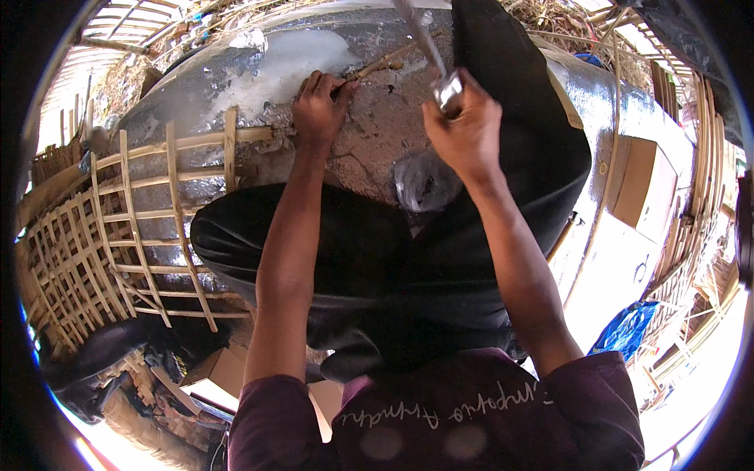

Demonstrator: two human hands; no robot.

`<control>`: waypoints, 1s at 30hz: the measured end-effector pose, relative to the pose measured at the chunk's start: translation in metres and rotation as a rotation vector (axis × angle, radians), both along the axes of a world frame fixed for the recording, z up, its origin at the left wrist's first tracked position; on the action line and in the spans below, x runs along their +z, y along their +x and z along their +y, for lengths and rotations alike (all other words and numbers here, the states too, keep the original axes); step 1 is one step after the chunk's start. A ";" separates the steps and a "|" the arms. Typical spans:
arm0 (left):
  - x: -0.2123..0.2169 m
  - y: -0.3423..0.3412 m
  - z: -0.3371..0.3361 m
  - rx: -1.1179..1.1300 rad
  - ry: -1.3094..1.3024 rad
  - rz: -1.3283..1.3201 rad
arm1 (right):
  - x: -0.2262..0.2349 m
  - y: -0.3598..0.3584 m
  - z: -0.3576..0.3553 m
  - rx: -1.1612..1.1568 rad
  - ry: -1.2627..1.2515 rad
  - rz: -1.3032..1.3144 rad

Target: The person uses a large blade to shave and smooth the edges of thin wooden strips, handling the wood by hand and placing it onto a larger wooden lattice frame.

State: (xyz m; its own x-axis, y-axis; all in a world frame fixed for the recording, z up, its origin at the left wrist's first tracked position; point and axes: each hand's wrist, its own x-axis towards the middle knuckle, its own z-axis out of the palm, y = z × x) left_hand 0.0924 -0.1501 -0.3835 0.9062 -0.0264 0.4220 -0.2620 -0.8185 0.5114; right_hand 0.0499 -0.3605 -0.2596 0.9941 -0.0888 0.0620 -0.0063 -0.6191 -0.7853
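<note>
My right hand (465, 122) is clamped on a long grey tool (424, 38). My left hand (318, 110) pinches the near end of a thin stick (385, 60) over the ground (363, 153). A plastic bag (424, 182) lies near my right wrist, a bamboo lattice (173, 181) to my left.

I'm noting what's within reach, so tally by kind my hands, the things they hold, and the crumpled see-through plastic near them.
Hands: 2, left hand and right hand
Long metal tool, in the right: 1
Thin stick, in the left: 1
Crumpled see-through plastic: 1
Total: 5
</note>
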 end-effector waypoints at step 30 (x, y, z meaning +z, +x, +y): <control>0.001 0.000 -0.001 -0.034 -0.010 -0.029 | -0.037 -0.027 -0.016 -0.025 -0.185 0.410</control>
